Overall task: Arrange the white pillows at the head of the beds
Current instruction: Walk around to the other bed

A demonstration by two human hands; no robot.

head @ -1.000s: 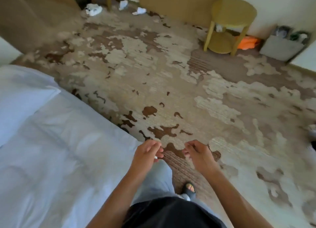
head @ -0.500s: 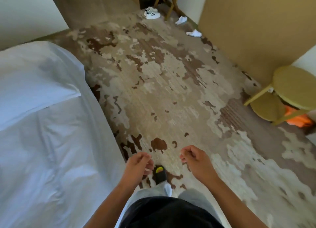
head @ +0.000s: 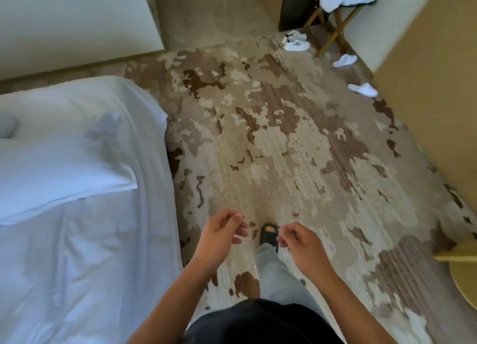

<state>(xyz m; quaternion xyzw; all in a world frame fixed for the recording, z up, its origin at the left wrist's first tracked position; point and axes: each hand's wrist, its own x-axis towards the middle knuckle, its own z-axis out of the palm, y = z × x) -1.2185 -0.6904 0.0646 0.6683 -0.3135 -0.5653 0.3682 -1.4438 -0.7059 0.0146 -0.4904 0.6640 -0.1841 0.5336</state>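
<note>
Head view: a person walks along the bed, left hand and right hand both loosely curled and holding nothing. One white pillow lies flat on the bed, to the person's left, its corner toward the carpet. It looks soft, light and floppy; gripping two corners or a long edge should carry it best.
</note>
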